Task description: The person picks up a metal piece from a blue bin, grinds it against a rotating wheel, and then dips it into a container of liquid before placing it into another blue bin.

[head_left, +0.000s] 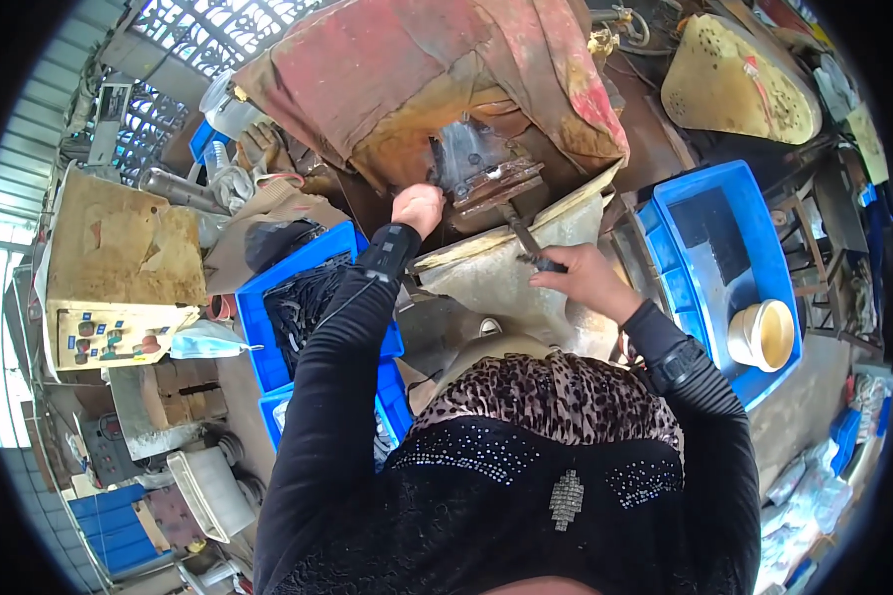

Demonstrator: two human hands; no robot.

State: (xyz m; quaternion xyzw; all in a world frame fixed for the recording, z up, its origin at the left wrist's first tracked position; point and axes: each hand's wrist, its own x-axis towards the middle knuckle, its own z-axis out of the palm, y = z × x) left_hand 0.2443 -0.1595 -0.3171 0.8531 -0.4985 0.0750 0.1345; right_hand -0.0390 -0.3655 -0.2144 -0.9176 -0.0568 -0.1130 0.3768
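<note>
Black sleeves and a leopard-print top fill the bottom of the view, so both arms run up from there to the press. Right hand [587, 281] is curled shut around a dark lever handle [538, 260] that angles up toward the metal die plates [491, 183]. Left hand [418, 209] sits right at the left edge of those plates, fingers bunched; can't tell if it's pinching a piece, it's too small to see.

My take on doing this bit well: get the left fingers clear of the plates before the lever comes round, and pull the handle in one steady stroke rather than jerking it.

Count-wise: one rusty cloth-covered press [437, 79], one lever. Blue bins, I see three: two at the left edge of the bench, the upper one [258, 297] full of dark parts, and one on the right [754, 208] holding one cream-coloured bowl [762, 334]. One face mask [200, 342] lies left of the bins.
</note>
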